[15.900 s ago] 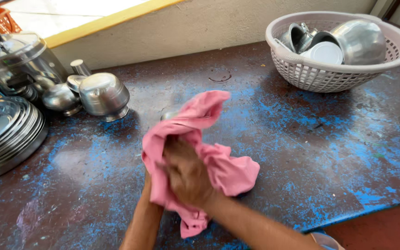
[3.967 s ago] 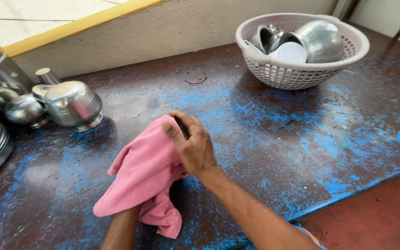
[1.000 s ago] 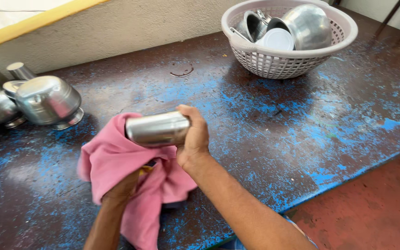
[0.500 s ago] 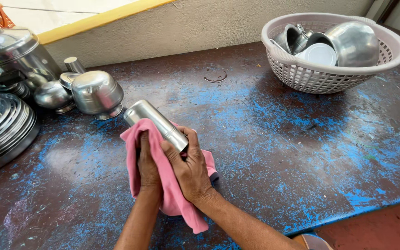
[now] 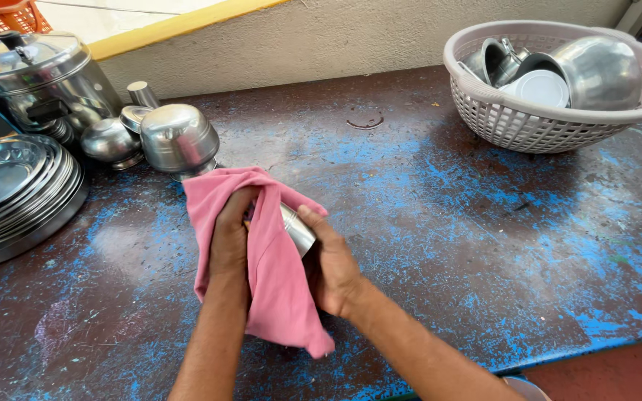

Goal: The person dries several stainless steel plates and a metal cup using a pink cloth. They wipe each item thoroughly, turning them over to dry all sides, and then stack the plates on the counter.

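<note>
Just in front of the upturned steel bowl (image 5: 180, 137), both hands' fingers clamp the steel tumbler (image 5: 296, 229) through the pink cloth (image 5: 273, 275), above the tabletop (image 5: 447, 245). Risk: smooth steel slips free, strikes the bowl.

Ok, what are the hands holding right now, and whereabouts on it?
A steel tumbler, mostly wrapped in a pink cloth. The right hand grips its bare end; the left hand clasps the covered part through the cloth.

Far right: pale plastic basket (image 5: 529, 126) holding steel vessels (image 5: 596, 70). Far left: lidded steel pot (image 5: 35, 78), stacked steel plates (image 5: 9, 193), two upturned steel bowls (image 5: 180, 137). Worn blue-painted table (image 5: 484, 245).
</note>
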